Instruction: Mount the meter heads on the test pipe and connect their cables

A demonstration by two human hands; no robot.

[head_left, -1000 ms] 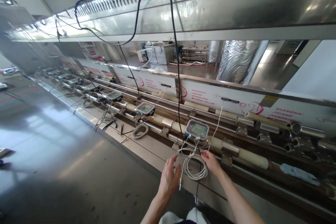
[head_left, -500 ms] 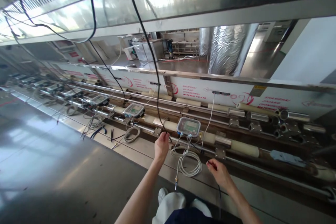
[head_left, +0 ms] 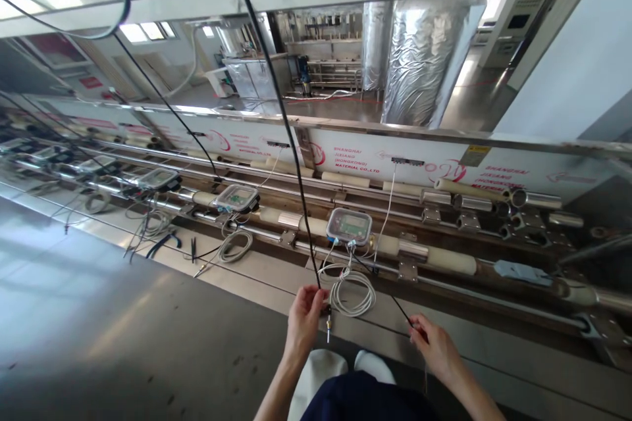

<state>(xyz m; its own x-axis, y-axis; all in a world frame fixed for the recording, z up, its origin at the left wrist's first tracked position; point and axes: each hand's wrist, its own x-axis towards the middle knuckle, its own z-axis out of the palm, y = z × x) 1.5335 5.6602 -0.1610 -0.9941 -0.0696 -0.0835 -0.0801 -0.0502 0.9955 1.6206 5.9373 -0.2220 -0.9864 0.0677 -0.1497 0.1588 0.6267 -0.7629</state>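
A long black cable (head_left: pixel 284 105) hangs from above, and its lower end is pinched in my left hand (head_left: pixel 303 316). Beside those fingers a metal-tipped probe (head_left: pixel 328 329) points down. My right hand (head_left: pixel 432 342) is closed on a thin black cord (head_left: pixel 401 310) in front of the steel ledge. Between and beyond my hands lies a coil of grey cable (head_left: pixel 353 293), joined to a clear-lidded box (head_left: pixel 349 226) on the rollers.
More boxes (head_left: pixel 237 198) with coiled cables run off to the left. Black pliers-like tools (head_left: pixel 164 245) lie on the ledge (head_left: pixel 266 283). A metal rail (head_left: pixel 494 302) and a grey cloth (head_left: pixel 521 272) are at the right. My feet are below.
My left hand has come down and nearer, drawing the hanging cable lower. My right hand has moved a little right and down with the black cord. The view has shifted.
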